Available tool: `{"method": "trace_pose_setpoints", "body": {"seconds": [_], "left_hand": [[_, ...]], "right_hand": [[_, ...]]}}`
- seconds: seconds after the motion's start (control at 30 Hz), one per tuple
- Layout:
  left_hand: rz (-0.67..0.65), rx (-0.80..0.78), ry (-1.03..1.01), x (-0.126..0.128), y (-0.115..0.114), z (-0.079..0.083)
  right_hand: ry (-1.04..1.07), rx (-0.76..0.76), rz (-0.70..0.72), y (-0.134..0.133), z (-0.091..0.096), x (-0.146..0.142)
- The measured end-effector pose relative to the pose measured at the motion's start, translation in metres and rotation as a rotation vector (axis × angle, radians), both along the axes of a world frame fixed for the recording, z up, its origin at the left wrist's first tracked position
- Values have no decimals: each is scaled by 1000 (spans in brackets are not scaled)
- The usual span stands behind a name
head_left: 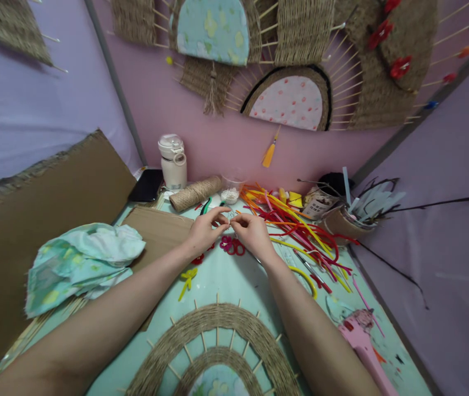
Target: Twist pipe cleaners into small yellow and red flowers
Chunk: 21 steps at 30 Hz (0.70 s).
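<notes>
My left hand point(205, 230) and my right hand point(252, 231) meet over the middle of the mint table, fingertips pinched together on something small and pale that I cannot make out. A pink twisted pipe-cleaner shape point(231, 245) lies on the table just under the hands. A red piece point(197, 258) peeks out below my left wrist. A yellow pipe-cleaner figure point(187, 279) lies nearer to me, to the left. A half-round woven jute piece with wooden sticks point(218, 346) sits at the near edge, between my forearms.
A heap of red, orange and yellow pipe cleaners point(296, 225) lies right. A jute twine spool point(195, 193), clear bead cup point(230, 191), white bottle point(173, 162) and phone point(147, 186) stand behind. Folded cloth point(81, 261), cardboard point(32, 220) left; pink glue gun point(362, 335) right.
</notes>
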<state>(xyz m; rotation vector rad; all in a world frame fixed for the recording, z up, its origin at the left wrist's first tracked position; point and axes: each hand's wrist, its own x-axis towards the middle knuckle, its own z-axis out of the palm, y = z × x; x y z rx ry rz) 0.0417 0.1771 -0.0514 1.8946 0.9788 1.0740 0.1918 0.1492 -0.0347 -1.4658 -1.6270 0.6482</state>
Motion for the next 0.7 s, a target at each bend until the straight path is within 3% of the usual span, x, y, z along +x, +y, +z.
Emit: {"method": "trace_pose_setpoints", "body": {"seconds": [0.43, 0.7], "left_hand": [[16, 20, 59, 0, -5, 8], [62, 2, 39, 0, -3, 8]], "right_hand": [[-188, 65, 15, -2, 0, -1], [-113, 8, 11, 0, -2, -1]]}}
